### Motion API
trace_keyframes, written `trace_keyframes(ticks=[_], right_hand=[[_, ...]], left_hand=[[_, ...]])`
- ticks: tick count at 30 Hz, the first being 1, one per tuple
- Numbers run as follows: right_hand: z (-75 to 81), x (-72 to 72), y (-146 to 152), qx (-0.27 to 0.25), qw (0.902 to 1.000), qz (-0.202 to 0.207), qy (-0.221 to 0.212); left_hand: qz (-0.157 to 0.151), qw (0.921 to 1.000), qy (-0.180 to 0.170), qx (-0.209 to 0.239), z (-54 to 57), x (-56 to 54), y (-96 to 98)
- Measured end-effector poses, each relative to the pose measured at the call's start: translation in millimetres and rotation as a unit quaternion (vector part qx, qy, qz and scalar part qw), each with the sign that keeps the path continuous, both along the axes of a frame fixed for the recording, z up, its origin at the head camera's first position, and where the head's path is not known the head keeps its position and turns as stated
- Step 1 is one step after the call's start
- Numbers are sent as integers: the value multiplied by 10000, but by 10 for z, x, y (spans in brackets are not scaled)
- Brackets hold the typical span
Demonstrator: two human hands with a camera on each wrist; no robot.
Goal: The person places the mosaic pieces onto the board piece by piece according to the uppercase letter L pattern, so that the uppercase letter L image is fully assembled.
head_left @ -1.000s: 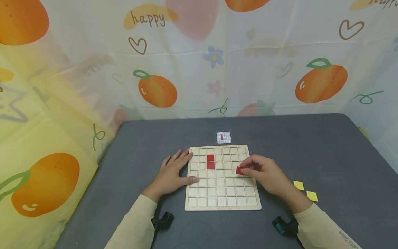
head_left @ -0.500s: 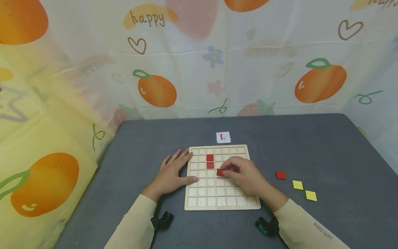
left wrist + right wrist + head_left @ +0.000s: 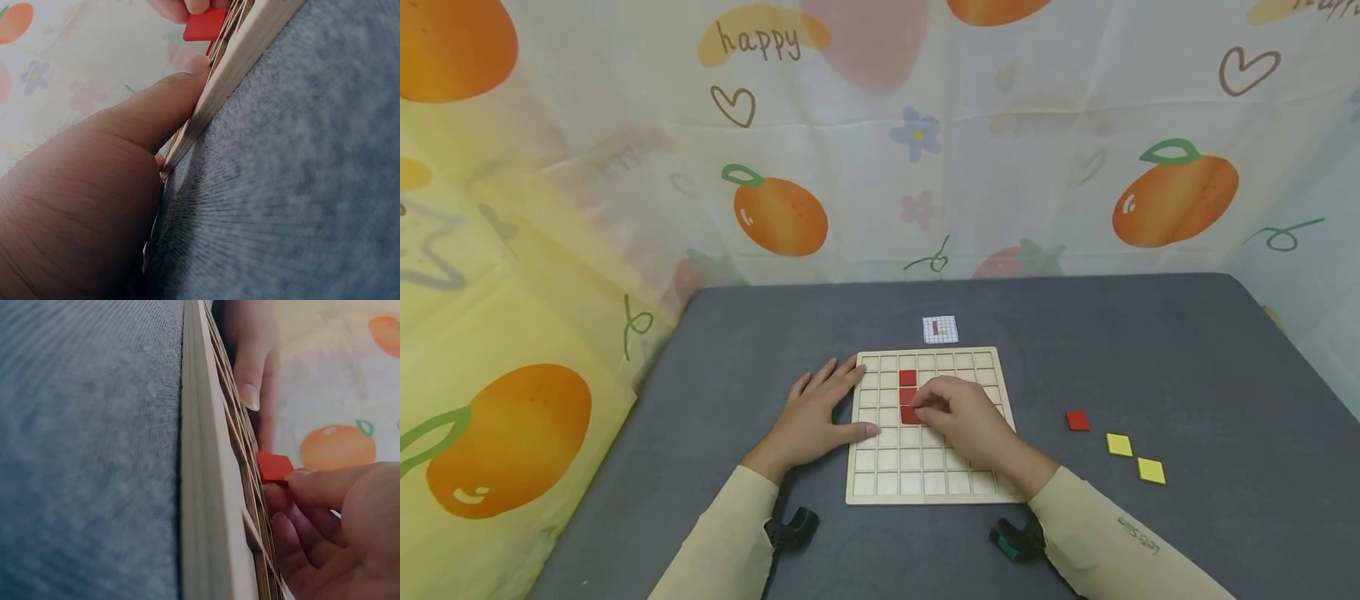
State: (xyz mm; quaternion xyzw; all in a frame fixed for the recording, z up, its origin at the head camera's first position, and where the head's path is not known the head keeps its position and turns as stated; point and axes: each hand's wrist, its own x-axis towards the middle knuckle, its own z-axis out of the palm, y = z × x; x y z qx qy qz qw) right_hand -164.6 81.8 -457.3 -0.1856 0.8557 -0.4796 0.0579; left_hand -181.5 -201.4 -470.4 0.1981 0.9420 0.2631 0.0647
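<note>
A wooden grid board (image 3: 936, 500) lies on the dark grey table. My left hand (image 3: 808, 425) rests along its left edge, fingers spread and straight, thumb over the rim. Between thumb and fingertips my right hand (image 3: 966, 417) pinches a red square tile (image 3: 275, 467), tilted close over a cell of the third column in the right wrist view. In the head view that tile sits just below two red tiles in the same column, the upper one (image 3: 907, 378) fully visible and the lower partly covered by fingers. The held tile (image 3: 205, 25) also shows at the top of the left wrist view.
To the right of the board lie one loose red tile (image 3: 1077, 421) and two yellow tiles, one nearer (image 3: 1151, 471) and one farther (image 3: 1118, 445). A small printed grid card (image 3: 940, 329) lies behind the board. A patterned curtain (image 3: 865, 167) hangs beyond the table.
My right hand has carried the red tile leftward across the board to the third column, below the two red tiles there. The loose red tile came into view. My left hand stayed put.
</note>
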Motion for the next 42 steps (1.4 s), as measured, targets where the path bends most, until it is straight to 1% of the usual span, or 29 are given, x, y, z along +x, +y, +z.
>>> trace_keyframes(ticks=[9, 12, 19, 27, 30, 32, 34, 38, 40, 42], right_hand=[[19, -3, -27, 221, 9996, 60, 151], [21, 0, -26, 265, 9994, 135, 203], [32, 18, -34, 568, 9971, 336, 377], [21, 22, -12, 568, 9954, 536, 547], [24, 26, -2, 547, 9953, 594, 535], [37, 31, 11, 497, 9958, 609, 475], [54, 38, 32, 368, 9970, 608, 315], [95, 47, 92, -24, 9985, 520, -153], [114, 46, 132, -262, 9978, 474, -377], [141, 45, 182, -567, 9955, 510, -561]], left_hand=[[-83, 9999, 100, -59, -15, -23, -17], [-100, 9999, 78, -36, -19, -26, -19], [-86, 9999, 63, 6, -12, -22, -11], [-81, 9999, 54, 46, -29, -24, -19], [-67, 10000, 56, 38, -35, -24, -22], [-56, 10000, 59, 29, -40, -24, -23], [-45, 10000, 59, 9, -39, -23, -21], [-40, 10000, 68, 18, -43, -21, -17], [-40, 10000, 66, 18, -39, -18, -12], [-38, 10000, 57, 5, -31, -14, -7]])
